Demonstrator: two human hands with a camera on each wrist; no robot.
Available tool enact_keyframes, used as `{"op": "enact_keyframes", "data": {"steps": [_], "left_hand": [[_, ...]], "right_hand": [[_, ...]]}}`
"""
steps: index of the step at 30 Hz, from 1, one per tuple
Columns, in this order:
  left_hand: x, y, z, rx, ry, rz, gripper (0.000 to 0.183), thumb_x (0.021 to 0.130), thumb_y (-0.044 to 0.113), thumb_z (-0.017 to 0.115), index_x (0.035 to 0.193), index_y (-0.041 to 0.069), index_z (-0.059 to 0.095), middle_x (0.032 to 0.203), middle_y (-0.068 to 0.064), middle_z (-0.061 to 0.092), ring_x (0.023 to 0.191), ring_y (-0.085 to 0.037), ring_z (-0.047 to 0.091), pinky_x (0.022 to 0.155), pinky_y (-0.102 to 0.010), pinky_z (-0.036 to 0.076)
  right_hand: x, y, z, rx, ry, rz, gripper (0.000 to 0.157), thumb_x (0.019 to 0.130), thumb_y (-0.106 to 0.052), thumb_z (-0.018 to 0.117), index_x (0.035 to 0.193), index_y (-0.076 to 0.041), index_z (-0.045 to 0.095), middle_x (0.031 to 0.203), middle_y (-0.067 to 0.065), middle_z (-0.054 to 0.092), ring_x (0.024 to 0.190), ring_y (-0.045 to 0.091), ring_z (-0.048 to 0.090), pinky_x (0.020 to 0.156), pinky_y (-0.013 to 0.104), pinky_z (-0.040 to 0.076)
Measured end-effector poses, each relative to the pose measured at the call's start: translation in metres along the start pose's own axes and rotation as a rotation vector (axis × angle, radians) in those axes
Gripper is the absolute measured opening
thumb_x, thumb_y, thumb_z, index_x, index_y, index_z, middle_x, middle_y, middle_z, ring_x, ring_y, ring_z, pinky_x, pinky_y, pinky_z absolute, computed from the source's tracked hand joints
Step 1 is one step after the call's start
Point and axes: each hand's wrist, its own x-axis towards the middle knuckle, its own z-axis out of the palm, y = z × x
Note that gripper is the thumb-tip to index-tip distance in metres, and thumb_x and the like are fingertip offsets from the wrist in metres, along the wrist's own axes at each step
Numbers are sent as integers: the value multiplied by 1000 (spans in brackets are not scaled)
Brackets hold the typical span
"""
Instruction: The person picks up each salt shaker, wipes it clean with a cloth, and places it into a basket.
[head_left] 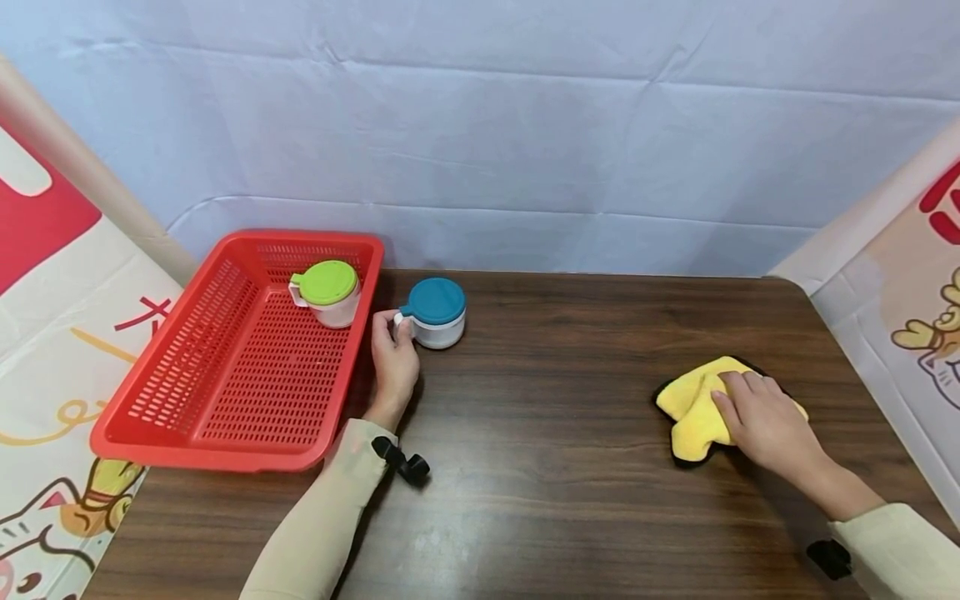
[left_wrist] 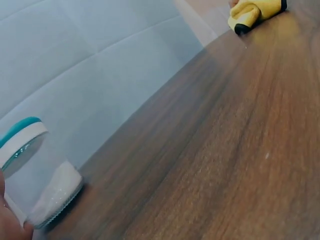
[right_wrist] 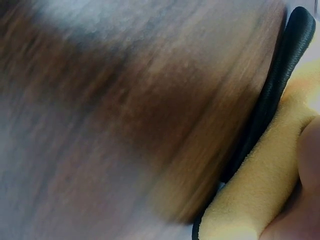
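A clear seasoning jar (head_left: 438, 313) with a blue lid is upright near the back edge of the table, just right of a red basket (head_left: 347, 367). My left hand (head_left: 394, 360) pinches its handle. White contents show low in the jar (left_wrist: 55, 192) in the left wrist view. On the table's right side, my right hand (head_left: 765, 421) grips a bunched yellow cloth (head_left: 693, 408) with black edging. The right wrist view shows the cloth (right_wrist: 265, 185) close up, with part of the hand against it; some fingertips are hidden.
Inside the basket, at its back right corner, stands a similar jar (head_left: 330, 293) with a green lid. Pale blue sheeting (head_left: 525, 150) rises behind the brown wooden table (head_left: 540, 467). Printed sheets flank both sides.
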Motion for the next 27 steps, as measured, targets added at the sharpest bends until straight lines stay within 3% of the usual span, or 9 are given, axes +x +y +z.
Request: {"op": "enact_keyframes", "data": {"steps": [5, 10, 17, 23, 27], "left_hand": [[-2, 8, 2, -40, -18, -37, 13, 106, 2, 50, 117, -5, 50, 114, -17, 55, 104, -22, 52, 88, -27, 43], [-4, 19, 5, -104, -53, -82, 11, 107, 3, 48, 117, -3, 49, 118, -15, 54, 110, -20, 54, 95, -30, 45], [-9, 29, 10, -164, -76, -78, 8, 106, 0, 48, 114, -2, 50, 115, -12, 54, 109, -20, 55, 97, -35, 46], [-16, 37, 12, -184, -95, -73, 9, 105, -1, 49, 114, -3, 51, 113, -13, 54, 105, -20, 55, 92, -29, 48], [-21, 43, 15, -216, -104, -69, 9, 104, -3, 50, 113, -4, 52, 112, -13, 56, 103, -18, 55, 87, -25, 48]], "right_hand": [[1, 0, 1, 2, 7, -6, 22, 101, -7, 58, 114, 11, 54, 94, 26, 57, 87, 46, 54, 72, 60, 44], [1, 2, 2, 6, 18, -11, 20, 101, -6, 58, 111, 10, 54, 90, 22, 56, 84, 43, 53, 72, 58, 44], [2, 2, 1, 30, 29, -7, 20, 101, -6, 58, 111, 11, 55, 85, 17, 55, 82, 40, 53, 70, 55, 44], [3, 2, -2, 61, 9, 23, 22, 102, -7, 58, 113, 12, 55, 84, 15, 55, 84, 41, 54, 69, 53, 43], [4, 2, -3, 90, 9, 54, 22, 101, -6, 60, 109, 13, 56, 81, 13, 54, 74, 32, 52, 64, 45, 43]]}}
